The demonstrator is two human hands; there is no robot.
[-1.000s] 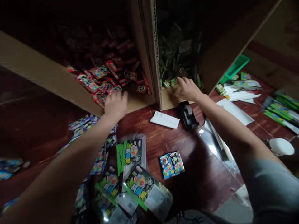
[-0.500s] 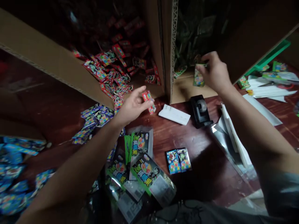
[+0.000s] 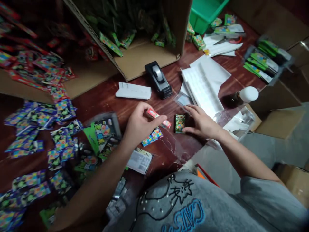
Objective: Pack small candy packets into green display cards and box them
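Note:
My left hand (image 3: 139, 124) pinches red candy packets (image 3: 158, 117) just above the wooden table (image 3: 103, 100), right over two blue packets (image 3: 152, 137) lying there. My right hand (image 3: 201, 122) rests beside it, fingers on a green candy packet (image 3: 180, 123) that lies flat on the table. Both hands are close together near the table's front edge.
A black tape dispenser (image 3: 158, 79) and a white pad (image 3: 133, 91) lie behind the hands. Two open cardboard boxes, red packets (image 3: 43, 64) left and green packets (image 3: 120, 38) right, stand at the back. Blue packets (image 3: 36, 129) litter the left; white sheets (image 3: 205, 83) and a green bin (image 3: 205, 13) sit right.
Both hands have come back from the boxes to the table's front: the left with red packets, the right with a green packet now set down. The view swung down and right.

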